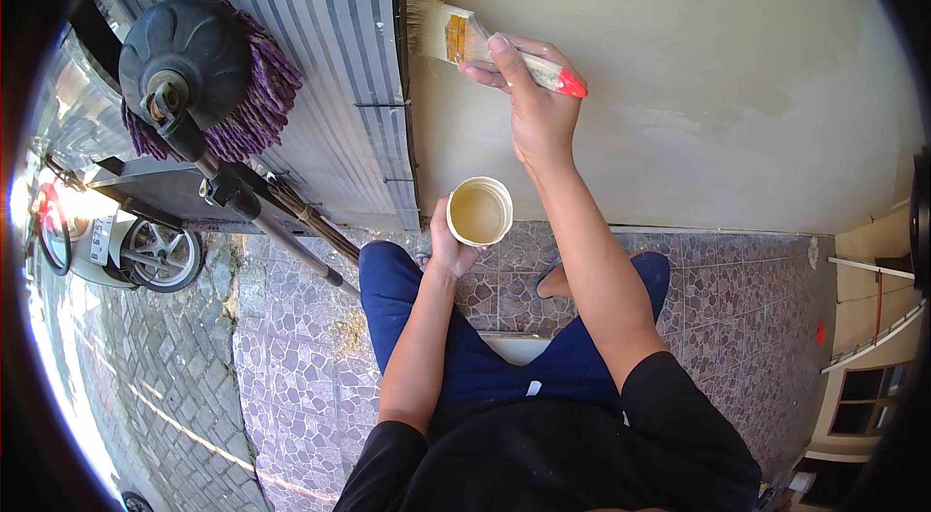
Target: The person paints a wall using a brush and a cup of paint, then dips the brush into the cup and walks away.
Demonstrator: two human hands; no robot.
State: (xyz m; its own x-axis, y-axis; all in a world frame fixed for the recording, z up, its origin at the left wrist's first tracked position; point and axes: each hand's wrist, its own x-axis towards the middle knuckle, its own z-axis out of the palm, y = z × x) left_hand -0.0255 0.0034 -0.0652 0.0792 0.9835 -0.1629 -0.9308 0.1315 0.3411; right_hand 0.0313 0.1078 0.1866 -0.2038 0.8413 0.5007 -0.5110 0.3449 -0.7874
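Note:
My right hand (535, 105) is closed around the handle of a paintbrush (465, 37), whose handle end is red. The brush's bristles touch the cream wall (630, 37) near its left edge, beside the corrugated metal sheet. A darker, wet-looking patch spreads over part of that wall. Lower down, my left hand (452, 242) holds a small white cup (480, 210), its fingers wrapped round the side and underneath. Pale yellowish paint shows inside the cup, which is held between my knees and the wall.
At left, a purple mop (194, 76) with a dark round head leans by the corrugated metal sheet (330, 47). A motor scooter (145, 250) stands beyond it. Patterned tiles (301, 367) cover the floor, and a window (868, 400) shows at far right.

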